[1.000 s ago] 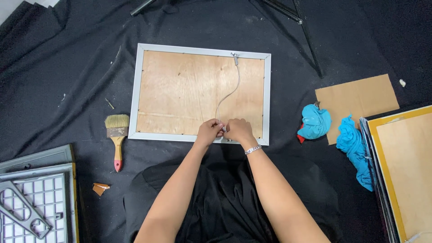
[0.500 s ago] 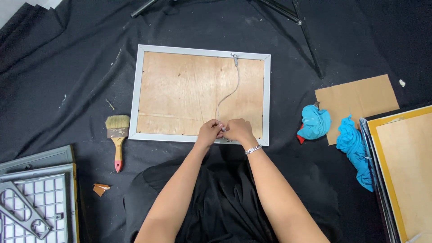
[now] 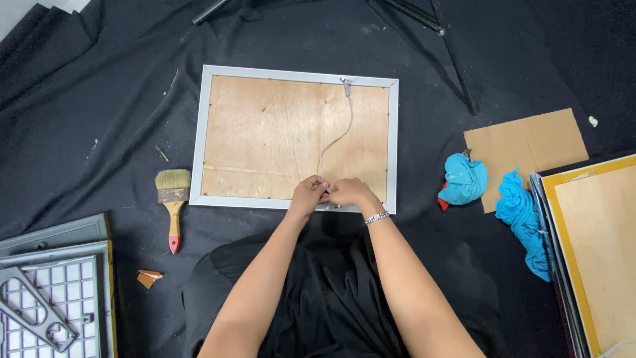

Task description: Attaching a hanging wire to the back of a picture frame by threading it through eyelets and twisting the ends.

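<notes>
A silver picture frame [image 3: 204, 132] lies face down on black cloth, its brown wooden backing [image 3: 265, 132] up. A thin hanging wire [image 3: 338, 136] runs from a fitting on the top rail down to the bottom rail. My left hand [image 3: 308, 194] and my right hand [image 3: 350, 193] meet at the bottom rail, fingers pinched together on the wire's lower end. A bracelet sits on my right wrist. The wire's end and its fitting are hidden under my fingers.
A paintbrush [image 3: 173, 199] with a red-tipped handle lies left of the frame. Grey frames with a white grid [image 3: 53, 298] sit at bottom left. Cardboard [image 3: 530, 142], blue cloths [image 3: 464, 179] and a yellow-edged frame [image 3: 596, 252] lie right. Black stand legs [image 3: 450, 46] cross the top.
My hands stay at the bottom rail with only small finger movements. The wire and frame have not shifted.
</notes>
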